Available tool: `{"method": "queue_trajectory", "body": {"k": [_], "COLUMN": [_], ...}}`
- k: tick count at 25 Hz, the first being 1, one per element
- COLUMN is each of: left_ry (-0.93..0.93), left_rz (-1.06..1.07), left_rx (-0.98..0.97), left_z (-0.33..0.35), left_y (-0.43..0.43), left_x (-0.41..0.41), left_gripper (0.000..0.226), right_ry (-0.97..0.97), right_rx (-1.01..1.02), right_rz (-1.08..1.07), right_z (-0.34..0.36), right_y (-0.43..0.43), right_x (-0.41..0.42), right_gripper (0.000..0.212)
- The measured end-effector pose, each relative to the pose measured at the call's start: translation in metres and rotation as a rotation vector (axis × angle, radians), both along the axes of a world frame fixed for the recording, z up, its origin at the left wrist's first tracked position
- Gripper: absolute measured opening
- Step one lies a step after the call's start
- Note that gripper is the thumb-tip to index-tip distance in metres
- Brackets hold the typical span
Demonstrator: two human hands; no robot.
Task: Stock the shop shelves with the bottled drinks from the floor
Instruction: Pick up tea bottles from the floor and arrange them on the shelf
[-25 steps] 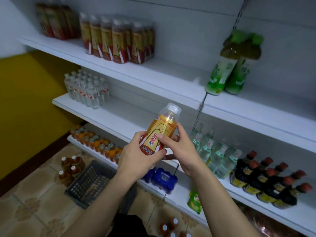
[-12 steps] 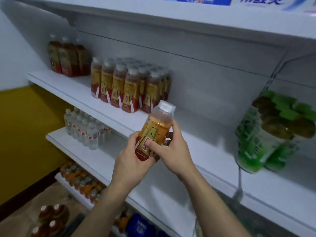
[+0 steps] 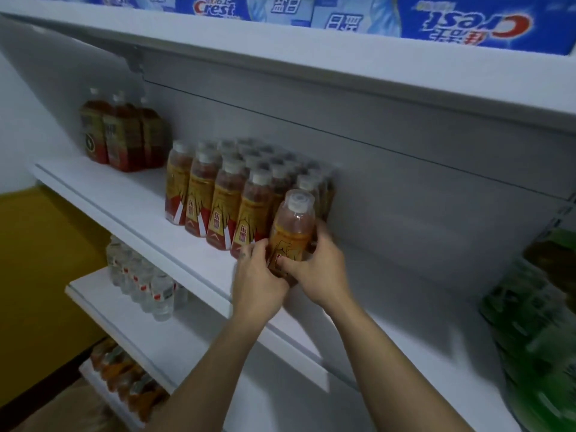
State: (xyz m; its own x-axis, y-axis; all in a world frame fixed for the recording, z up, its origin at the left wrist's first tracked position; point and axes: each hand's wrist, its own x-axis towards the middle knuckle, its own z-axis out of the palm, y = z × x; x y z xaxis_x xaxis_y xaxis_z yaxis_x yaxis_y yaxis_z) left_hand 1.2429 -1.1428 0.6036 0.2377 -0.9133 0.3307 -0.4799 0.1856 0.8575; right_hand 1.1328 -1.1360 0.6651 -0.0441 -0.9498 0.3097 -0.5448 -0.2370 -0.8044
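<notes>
An orange drink bottle (image 3: 293, 226) with a white cap and yellow-red label stands upright at the right end of a block of several matching bottles (image 3: 230, 198) on the white upper shelf (image 3: 131, 201). My left hand (image 3: 258, 282) grips its lower left side. My right hand (image 3: 321, 272) wraps round its lower right side, thumb across the label. The bottle's base is hidden behind my fingers, so I cannot tell whether it touches the shelf.
Dark tea bottles (image 3: 121, 135) stand at the shelf's far left. Toothpaste boxes (image 3: 467, 23) fill the top shelf. Green bottles (image 3: 539, 307) blur at the right. Small water bottles (image 3: 146, 285) and orange drinks (image 3: 124, 378) sit on lower shelves.
Both hands have carried the bottle up and forward from chest height to the upper shelf, beside the row of matching bottles. The view has tilted upward, away from the floor.
</notes>
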Motion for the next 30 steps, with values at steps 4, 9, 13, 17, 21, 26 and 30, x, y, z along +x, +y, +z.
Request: {"method": "queue_trajectory", "body": {"k": [4, 9, 13, 17, 21, 26, 30], "left_ry": [0.025, -0.089, -0.141, -0.194, -0.113, -0.071, 0.025], "left_rz": [0.061, 0.132, 0.123, 0.184, 0.225, 0.148, 0.072], "left_rx": [0.000, -0.038, -0.029, -0.058, -0.006, 0.039, 0.024], "left_z": [-0.010, -0.009, -0.007, -0.008, -0.003, 0.003, 0.001], "left_y": [-0.026, -0.030, -0.029, -0.030, -0.024, -0.010, 0.043], "left_x": [-0.001, -0.009, -0.011, -0.011, -0.011, -0.013, -0.019], "left_gripper": [0.063, 0.060, 0.061, 0.062, 0.061, 0.077, 0.085], "right_ry": [0.066, 0.045, 0.001, -0.006, -0.003, -0.197, -0.226], "right_rx": [0.006, -0.026, -0.017, 0.061, 0.125, 0.168, 0.188], "right_rz": [-0.019, -0.112, -0.116, -0.085, -0.013, 0.031, -0.031], "right_z": [-0.005, -0.021, -0.023, -0.019, -0.010, -0.012, -0.016], "right_y": [-0.029, -0.052, -0.052, -0.052, -0.041, 0.027, 0.088], "right_x": [0.007, 0.010, 0.009, 0.012, 0.017, -0.002, -0.036], "right_gripper": [0.073, 0.076, 0.077, 0.072, 0.075, 0.066, 0.070]}}
